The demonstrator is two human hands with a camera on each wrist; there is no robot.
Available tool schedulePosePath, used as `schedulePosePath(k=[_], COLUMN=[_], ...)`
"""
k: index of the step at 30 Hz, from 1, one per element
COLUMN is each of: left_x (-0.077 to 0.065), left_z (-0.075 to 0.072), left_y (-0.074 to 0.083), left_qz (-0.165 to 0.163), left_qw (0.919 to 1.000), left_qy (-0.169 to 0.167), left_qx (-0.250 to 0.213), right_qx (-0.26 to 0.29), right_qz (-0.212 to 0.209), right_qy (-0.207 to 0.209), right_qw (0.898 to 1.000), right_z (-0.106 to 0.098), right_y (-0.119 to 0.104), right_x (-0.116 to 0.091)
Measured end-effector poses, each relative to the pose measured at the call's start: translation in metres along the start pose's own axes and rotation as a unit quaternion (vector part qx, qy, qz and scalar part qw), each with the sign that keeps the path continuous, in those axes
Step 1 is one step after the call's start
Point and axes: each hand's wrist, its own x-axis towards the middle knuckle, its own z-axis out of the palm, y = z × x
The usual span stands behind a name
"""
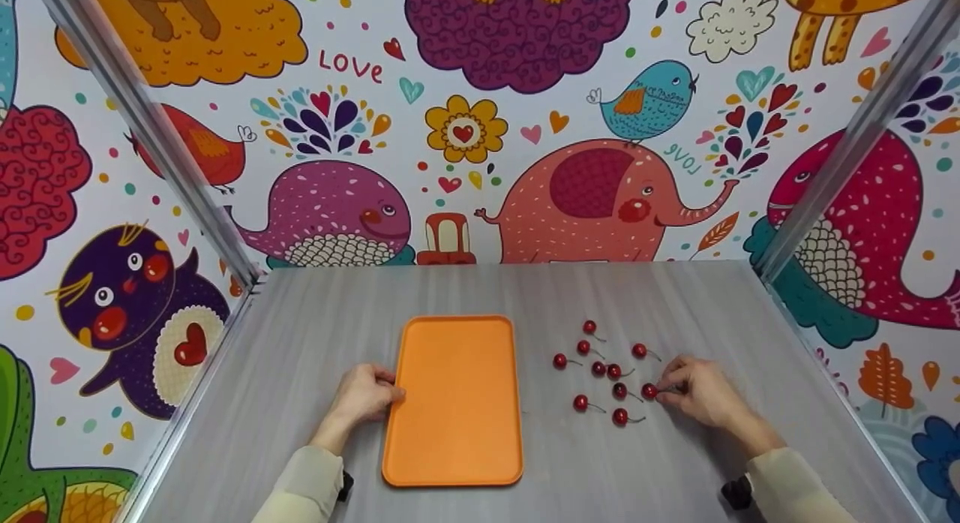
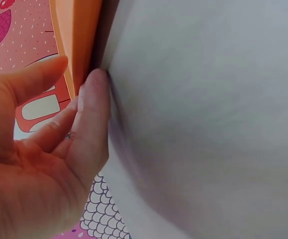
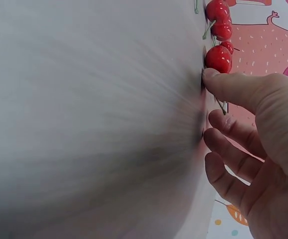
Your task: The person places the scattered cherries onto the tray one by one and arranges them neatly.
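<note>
An orange tray (image 1: pixel 454 403) lies on the grey table. My left hand (image 1: pixel 364 394) holds its left edge; in the left wrist view the thumb (image 2: pixel 49 72) is over the tray's rim (image 2: pixel 79 30) and the fingers (image 2: pixel 95 104) lie along its outer side. To the right are several red cherries with stems. My right hand (image 1: pixel 701 389) is at the rightmost cherry (image 1: pixel 649 391). In the right wrist view the thumb tip (image 3: pixel 215 77) is beside a cherry (image 3: pixel 218 59), and its stem (image 3: pixel 221 105) shows between thumb and forefinger, which stand apart.
Other cherries (image 1: pixel 619 416) lie scattered between the tray and my right hand, two of them (image 1: pixel 598 368) side by side. A wall with printed cartoon animals (image 1: pixel 585 200) stands behind the table (image 1: pixel 337 298). Metal posts (image 1: pixel 840 148) rise at the back corners.
</note>
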Motion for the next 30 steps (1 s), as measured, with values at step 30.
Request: schedulePosePath(k=[30], left_x=[-0.001], left_z=[0.003], left_y=[-0.003], left_qz=[0.009], left_qw=[0.9996], left_qy=[0.011], left_qx=[-0.026], right_qx=[-0.038], right_qz=[0.047], right_qy=[-0.05], right_qw=[0.997], right_z=[-0.026], right_y=[-0.006], right_x=[0.0])
